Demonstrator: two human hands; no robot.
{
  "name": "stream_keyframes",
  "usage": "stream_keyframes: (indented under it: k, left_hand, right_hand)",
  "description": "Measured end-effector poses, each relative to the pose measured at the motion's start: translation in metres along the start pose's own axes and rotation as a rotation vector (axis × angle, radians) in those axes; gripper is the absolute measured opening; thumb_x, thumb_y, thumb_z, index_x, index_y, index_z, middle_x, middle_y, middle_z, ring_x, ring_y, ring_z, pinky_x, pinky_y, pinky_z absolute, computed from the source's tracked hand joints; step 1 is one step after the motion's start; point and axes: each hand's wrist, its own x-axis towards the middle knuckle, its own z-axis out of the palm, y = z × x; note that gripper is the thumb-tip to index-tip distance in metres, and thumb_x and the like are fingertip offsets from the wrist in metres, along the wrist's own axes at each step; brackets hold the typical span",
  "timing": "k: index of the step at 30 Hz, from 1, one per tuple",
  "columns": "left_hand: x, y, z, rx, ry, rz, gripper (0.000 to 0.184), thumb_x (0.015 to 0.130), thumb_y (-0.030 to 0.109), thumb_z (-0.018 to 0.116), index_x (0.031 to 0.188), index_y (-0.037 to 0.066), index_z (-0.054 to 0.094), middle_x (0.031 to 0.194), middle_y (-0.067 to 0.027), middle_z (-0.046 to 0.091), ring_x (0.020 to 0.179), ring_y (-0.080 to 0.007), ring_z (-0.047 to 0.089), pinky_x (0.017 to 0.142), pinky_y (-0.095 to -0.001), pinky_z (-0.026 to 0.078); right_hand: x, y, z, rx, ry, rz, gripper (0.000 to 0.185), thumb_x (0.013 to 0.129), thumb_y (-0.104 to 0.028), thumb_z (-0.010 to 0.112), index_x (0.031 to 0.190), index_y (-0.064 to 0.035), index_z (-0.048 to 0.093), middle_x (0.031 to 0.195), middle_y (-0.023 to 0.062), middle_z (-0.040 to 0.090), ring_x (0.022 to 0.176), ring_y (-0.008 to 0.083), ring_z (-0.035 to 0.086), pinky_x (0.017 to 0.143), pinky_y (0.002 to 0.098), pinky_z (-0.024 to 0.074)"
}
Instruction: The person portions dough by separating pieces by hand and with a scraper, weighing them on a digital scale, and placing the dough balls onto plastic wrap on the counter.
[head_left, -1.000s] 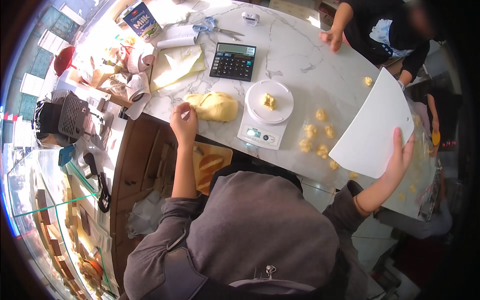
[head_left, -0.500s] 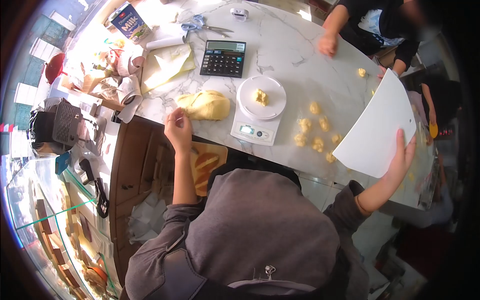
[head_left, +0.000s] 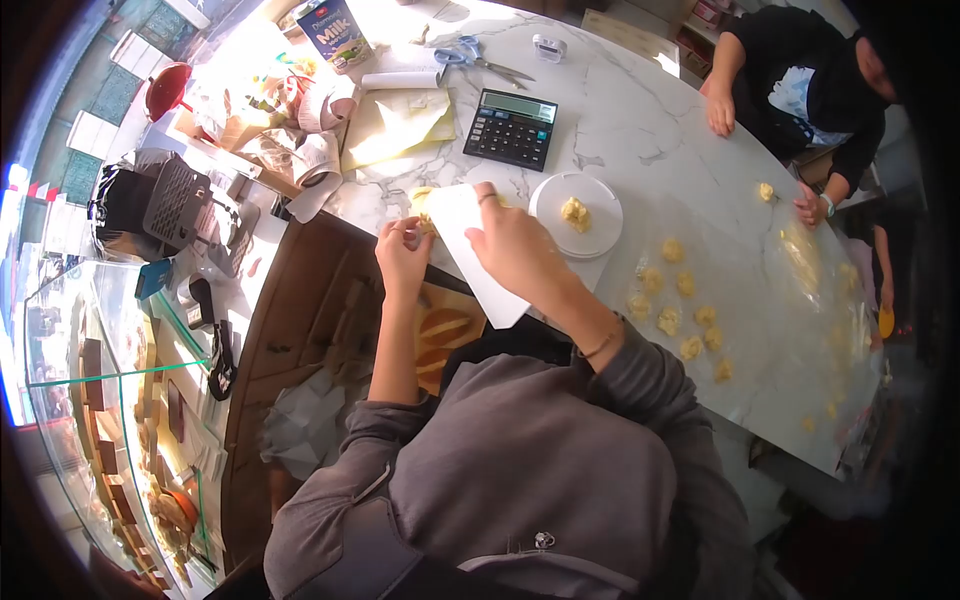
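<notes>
My right hand (head_left: 515, 250) grips a white dough scraper (head_left: 468, 262), a flat sheet, over the yellow dough block near the table's edge. The scraper and hand hide most of that block; a bit of the dough (head_left: 421, 197) shows on its left. Close against the scraper's left side, my left hand (head_left: 402, 262) has its fingers pinched on a small dough piece (head_left: 425, 224). Whether this piece is separate from the block cannot be seen. A white kitchen scale (head_left: 604, 240) stands to the right, with a dough lump (head_left: 575, 214) on its round plate. My right forearm covers its display.
Several small dough lumps (head_left: 668, 320) lie right of the scale. Behind are a calculator (head_left: 510, 130), scissors (head_left: 485, 62), paper (head_left: 395, 130) and a milk carton (head_left: 335, 35). Across the marble table (head_left: 640, 140), another person's hands (head_left: 720, 110) rest at the edge.
My right hand has swung the scraper from the far right to the dough block on the left. My left hand has closed on dough. The view has shifted.
</notes>
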Motion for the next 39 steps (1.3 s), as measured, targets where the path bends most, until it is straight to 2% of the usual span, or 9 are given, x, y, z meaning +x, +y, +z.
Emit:
stream_keyframes:
  k: [7,19,22,26,27,28,31,36,39]
  left_hand:
    - [0.0,-0.002,-0.007,-0.053,0.015,-0.022,0.026,0.065,0.003,0.073,0.09,-0.002,0.066,0.082,-0.0091,0.06,0.066,-0.0145,0.057,0.061,-0.0247,0.049]
    - [0.014,0.002,-0.012,0.025,-0.088,-0.014,0.011,0.069,0.005,0.066,0.077,-0.002,0.064,0.072,-0.0095,0.062,0.063,-0.0159,0.06,0.059,-0.0271,0.048]
    - [0.011,0.016,-0.023,-0.048,-0.184,-0.158,0.01,0.07,0.007,0.066,0.075,-0.001,0.062,0.068,-0.0081,0.063,0.061,-0.013,0.06,0.06,-0.0256,0.048]
    - [0.001,0.021,-0.029,-0.273,-0.133,-0.304,0.011,0.073,0.008,0.067,0.08,0.001,0.062,0.07,-0.002,0.062,0.064,-0.0084,0.058,0.06,-0.0224,0.047]
    - [0.001,0.031,-0.027,-0.299,-0.158,-0.261,0.011,0.074,0.008,0.067,0.081,0.002,0.061,0.072,-0.0022,0.062,0.065,-0.0084,0.058,0.06,-0.0221,0.046]
    - [0.001,0.051,-0.027,-0.325,-0.182,-0.219,0.011,0.074,0.008,0.067,0.082,0.002,0.061,0.074,-0.0025,0.062,0.067,-0.0083,0.058,0.06,-0.0217,0.046]
    - [0.007,0.095,-0.012,-0.404,-0.313,-0.066,0.012,0.075,0.008,0.066,0.084,0.004,0.061,0.082,-0.0037,0.061,0.075,-0.011,0.058,0.064,-0.0239,0.046]
    - [0.023,0.132,0.052,-0.254,-0.3,0.432,0.013,0.066,0.009,0.072,0.077,0.011,0.066,0.094,-0.0062,0.056,0.093,-0.0263,0.052,0.082,-0.0354,0.042]
    - [0.021,0.155,0.072,-0.062,-0.434,0.518,0.013,0.067,0.014,0.07,0.08,0.016,0.069,0.104,-0.0018,0.053,0.102,-0.0231,0.047,0.086,-0.0391,0.036]
  right_hand:
    - [0.034,0.005,0.05,-0.142,-0.082,-0.096,0.051,0.079,-0.006,0.05,0.126,0.0093,0.037,0.071,0.0208,0.062,0.065,0.0332,0.064,0.057,0.0394,0.0511]
    - [0.063,-0.015,0.067,-0.077,-0.022,-0.058,0.049,0.08,-0.007,0.049,0.123,0.014,0.038,0.07,0.0213,0.062,0.064,0.0328,0.064,0.056,0.0393,0.0518]
    - [0.078,0.0,0.065,-0.04,-0.004,-0.008,0.055,0.078,-0.01,0.055,0.124,0.014,0.036,0.073,0.0239,0.062,0.07,0.0367,0.063,0.061,0.0413,0.0517]
    - [0.046,0.03,-0.008,0.259,0.113,-0.003,0.062,0.08,-0.021,0.062,0.125,0.0135,0.035,0.1,0.0278,0.058,0.095,0.0336,0.059,0.082,0.0386,0.0467]
    - [0.033,0.042,-0.033,0.386,0.232,-0.043,0.064,0.081,-0.024,0.063,0.125,0.0132,0.036,0.109,0.0277,0.055,0.103,0.0311,0.056,0.089,0.0371,0.0437]
    - [0.014,0.049,-0.062,0.283,0.413,-0.108,0.05,0.082,-0.02,0.062,0.119,0.0074,0.042,0.098,0.0235,0.06,0.087,0.0272,0.062,0.077,0.0348,0.0489]
    - [-0.046,0.073,-0.134,0.643,0.519,0.062,0.044,0.084,-0.021,0.063,0.118,0.0033,0.047,0.102,0.0067,0.057,0.089,0.0117,0.055,0.079,0.0252,0.0456]
    - [-0.15,0.104,-0.18,0.567,0.847,0.249,0.045,0.086,-0.012,0.059,0.126,0.0017,0.043,0.114,0.0074,0.054,0.101,0.0116,0.051,0.089,0.0245,0.0389]
    - [-0.19,0.11,-0.175,0.592,0.889,0.377,0.047,0.086,-0.013,0.059,0.128,0.0015,0.041,0.115,0.0069,0.054,0.102,0.0116,0.051,0.089,0.0243,0.0388]
